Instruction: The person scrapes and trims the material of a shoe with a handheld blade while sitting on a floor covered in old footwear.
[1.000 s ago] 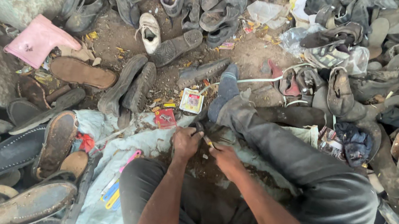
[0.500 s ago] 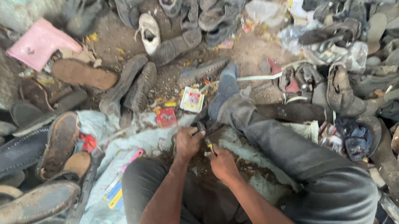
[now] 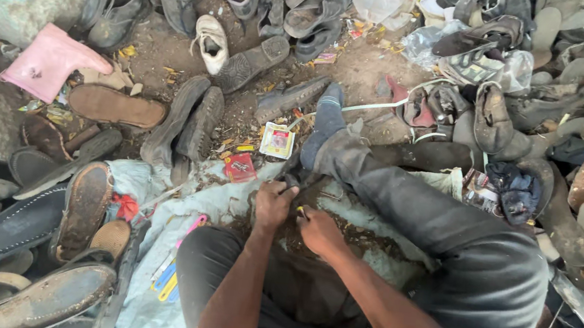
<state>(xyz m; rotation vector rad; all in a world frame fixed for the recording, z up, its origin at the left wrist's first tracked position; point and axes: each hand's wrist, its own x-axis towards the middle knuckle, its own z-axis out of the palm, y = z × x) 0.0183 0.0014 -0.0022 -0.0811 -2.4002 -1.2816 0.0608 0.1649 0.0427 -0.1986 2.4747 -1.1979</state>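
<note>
Dark shoe piece (image 3: 299, 181): sits at frame centre, on a pale sheet (image 3: 226, 208) spread over the ground, pinned betw. both hands and close against the person's outstretched trouser leg (image 3: 415, 203). Exact form of the piece hard to tell, dark and half hidden.

Left hand (image 3: 273, 205): grip closed on the near edge of the shoe piece, knuckles up, fingers curled over it.
Right hand (image 3: 319, 231): grip pinched together on a small yellow-tipped tool (image 3: 299, 211), tip aimed toward 11 o'clock, just beside the left fingers. Kind of tool not readable.

Surroundings: small printed packet (image 3: 278, 140) at 12 o'clock of the hands, red packet (image 3: 240, 167) at 10 o'clock, yellow-blue handled tools (image 3: 168, 279) on the sheet at 8 o'clock. Worn soles and shoes heaped all round; white shoe (image 3: 211, 42) and pink boot (image 3: 50, 63) farther off, 11 and 10 o'clock.

Risks, as judged:
- Tool tip v. near left fingers. A slip along the piece could drive it into them; cause = short gap, force directed toward the holding hand.
- Piece held only by hand and leg, no bench or clamp. It could twist or skid on the loose sheet, spoiling the cut or stitch.
- Brown debris (image 3: 365, 235) under the hands may foul the work or hide small parts.
- Tools at 8 o'clock lie near the knee; a shift of the leg could bury them.
</note>
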